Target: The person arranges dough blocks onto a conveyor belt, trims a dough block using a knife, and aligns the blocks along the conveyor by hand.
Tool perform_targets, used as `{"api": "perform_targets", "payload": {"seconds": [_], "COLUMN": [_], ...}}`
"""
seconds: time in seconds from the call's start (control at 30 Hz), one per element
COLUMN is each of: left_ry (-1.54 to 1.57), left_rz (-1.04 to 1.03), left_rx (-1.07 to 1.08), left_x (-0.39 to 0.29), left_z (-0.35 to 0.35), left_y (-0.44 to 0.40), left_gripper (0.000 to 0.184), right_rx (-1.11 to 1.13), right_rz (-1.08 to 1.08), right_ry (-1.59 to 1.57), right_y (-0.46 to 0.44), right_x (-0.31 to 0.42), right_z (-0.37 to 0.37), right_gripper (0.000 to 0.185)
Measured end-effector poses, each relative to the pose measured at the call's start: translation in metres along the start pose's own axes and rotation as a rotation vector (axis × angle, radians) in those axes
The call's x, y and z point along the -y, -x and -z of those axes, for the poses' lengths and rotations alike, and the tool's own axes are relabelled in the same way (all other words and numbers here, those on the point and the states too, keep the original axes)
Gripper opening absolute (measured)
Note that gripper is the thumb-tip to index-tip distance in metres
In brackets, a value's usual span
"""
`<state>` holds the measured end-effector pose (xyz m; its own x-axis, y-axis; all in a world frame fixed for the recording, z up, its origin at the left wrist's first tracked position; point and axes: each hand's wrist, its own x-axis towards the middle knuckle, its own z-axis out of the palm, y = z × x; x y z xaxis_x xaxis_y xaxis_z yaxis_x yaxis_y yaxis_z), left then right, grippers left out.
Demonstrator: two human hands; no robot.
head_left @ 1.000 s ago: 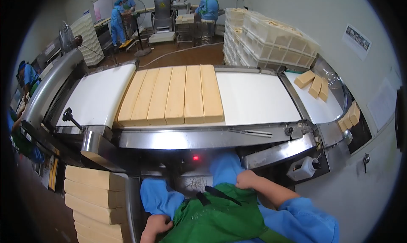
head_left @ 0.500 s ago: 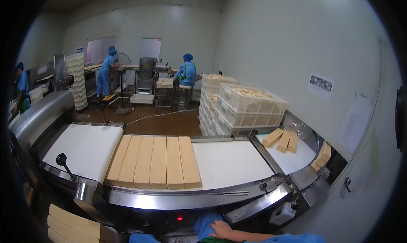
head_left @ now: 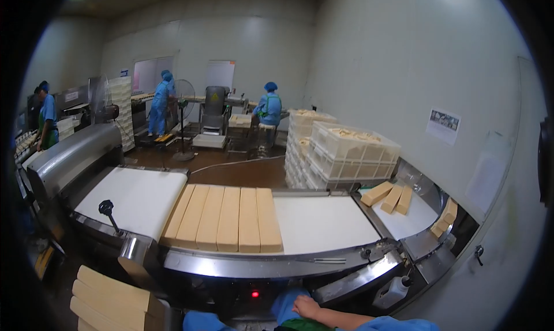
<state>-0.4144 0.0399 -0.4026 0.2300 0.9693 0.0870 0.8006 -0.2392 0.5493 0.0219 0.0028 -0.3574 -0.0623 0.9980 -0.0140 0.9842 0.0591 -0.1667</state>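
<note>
My right hand (head_left: 306, 307) rests on my blue-clad knee (head_left: 287, 304) below the conveyor, holding nothing, its fingers lying over the cloth. My left hand is out of view. In front of me a row of several long, pale tan blocks (head_left: 222, 218) lies side by side on the white belt (head_left: 323, 221). A thin metal tool (head_left: 330, 260) lies on the steel front edge. More such blocks are stacked (head_left: 112, 299) at the lower left. At the right end, loose blocks (head_left: 392, 197) lie on another belt section.
A steel hood (head_left: 81, 155) covers the belt's left end, near a black knob (head_left: 106, 207). White crates (head_left: 352, 152) with pale pieces are stacked behind the belt. A bottle (head_left: 393, 290) hangs at the lower right. Co-workers in blue (head_left: 269, 107) are farther back beside a fan (head_left: 183, 117).
The view has shifted, so the scene sits a little farther right in the picture. My right hand stays on the knee and the block row looks the same. The co-worker at far left stands more upright.
</note>
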Motion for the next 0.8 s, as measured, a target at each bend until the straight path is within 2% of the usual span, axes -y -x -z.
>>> {"api": "perform_targets", "payload": {"seconds": [0.07, 0.1, 0.13, 0.2, 0.27, 0.37, 0.4, 0.47, 0.53, 0.6, 0.67, 0.7, 0.8], "left_ry": [-0.054, -0.076, -0.098, -0.109, -0.123, -0.163, -0.165, -0.165, -0.153, -0.176, -0.164, -0.157, -0.126], "left_rz": [-0.061, -0.136, -0.214, -0.168, -0.197, -0.183, -0.165, -0.136, -0.143, -0.148, -0.104, -0.103, 0.029], "left_rx": [0.043, -0.080, -0.201, -0.121, -0.084, -0.136, -0.154, -0.148, -0.153, -0.170, -0.169, -0.182, -0.089], "left_x": [0.053, 0.043, 0.003, -0.030, -0.045, -0.047, -0.049, -0.045, -0.044, -0.042, -0.037, -0.035, -0.040], "left_z": [-0.045, -0.031, 0.003, 0.026, 0.039, 0.041, 0.042, 0.038, 0.037, 0.034, 0.027, 0.023, 0.018], "left_y": [-0.006, 0.001, -0.004, -0.002, -0.001, 0.002, 0.003, 0.004, 0.005, 0.004, 0.002, 0.002, 0.008], "left_gripper": [0.027, 0.020, 0.016, 0.011, 0.012, 0.010, 0.010, 0.009, 0.008, 0.008, 0.010, 0.015, 0.023], "right_rx": [-0.082, 0.019, 0.119, 0.327, 0.307, -0.051, -0.171, -0.233, -0.078, 0.077, 0.387, 0.425, 0.406], "right_rz": [-0.070, -0.066, -0.059, -0.037, -0.086, -0.003, 0.037, -0.050, -0.186, -0.197, 0.046, 0.086, -0.038], "right_ry": [-0.073, -0.037, 0.000, 0.123, 0.076, -0.075, -0.126, -0.234, -0.316, -0.385, -0.222, -0.141, -0.220], "right_y": [0.013, 0.014, 0.015, 0.013, 0.014, 0.016, 0.014, 0.009, 0.003, 0.013, 0.044, 0.060, 0.071], "right_x": [0.019, 0.025, 0.028, 0.020, 0.023, 0.019, 0.017, 0.017, 0.021, 0.044, 0.051, 0.056, 0.061], "right_z": [0.019, 0.027, 0.031, 0.012, 0.010, 0.001, 0.000, -0.009, -0.008, 0.024, 0.029, 0.034, 0.045], "right_gripper": [0.042, 0.045, 0.049, 0.051, 0.041, 0.025, 0.024, 0.030, 0.031, 0.033, 0.035, 0.038, 0.041]}}
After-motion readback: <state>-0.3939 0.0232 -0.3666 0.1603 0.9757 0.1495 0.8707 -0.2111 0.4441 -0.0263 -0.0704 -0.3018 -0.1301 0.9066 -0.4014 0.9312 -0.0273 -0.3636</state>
